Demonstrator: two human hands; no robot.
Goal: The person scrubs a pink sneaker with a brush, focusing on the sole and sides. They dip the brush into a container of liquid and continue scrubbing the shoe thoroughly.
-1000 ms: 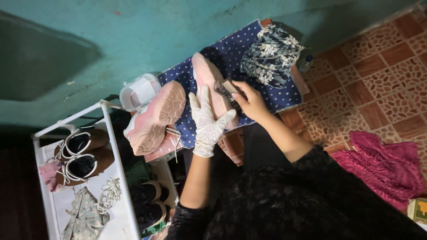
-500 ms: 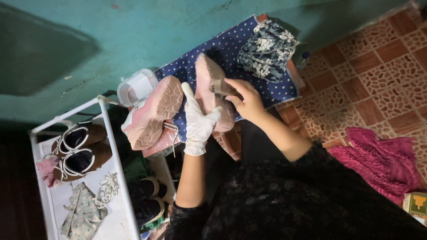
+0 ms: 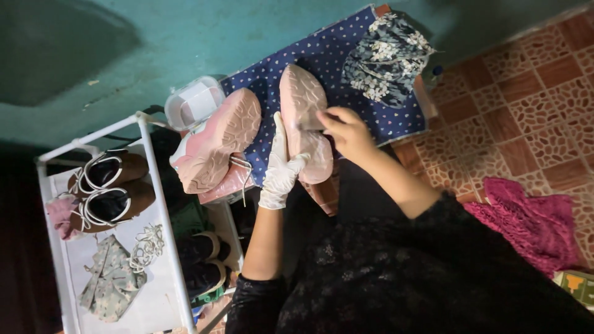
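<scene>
Head view, single frame, looking down. I log the left hand (image 3: 281, 168) first: it wears a white glove, forearm rising from the bottom of the frame, fingers extended upward and laid flat along the left edge of a pink shoe (image 3: 304, 131), thumb hooked over the sole, so it clasps the shoe rather than spreading free. The shoe is turned sole-up and sits over a blue dotted cloth (image 3: 346, 59), between the two hands. The right hand (image 3: 343, 130) is bare, wrist bent, forearm running down-right into a black sleeve (image 3: 433, 266); its fingertips are pinched on a small dark object (image 3: 309, 122) pressed against the sole. I cannot tell what that object is; it is mostly covered by the fingers and blurred. A second pink shoe (image 3: 216, 145) lies sole-up just beside the first, to the left, leaning against a clear plastic box (image 3: 193, 102). A floral fabric bundle (image 3: 387, 55) rests at the cloth's upper right. The white rack (image 3: 154, 179) at left holds brown strapped sandals (image 3: 102, 192); its lower shelves are dim and cut off by the frame edge. A magenta cloth (image 3: 532, 222) lies on the tiled floor (image 3: 526, 124) at right. The first shoe's upper is hidden beneath it.
</scene>
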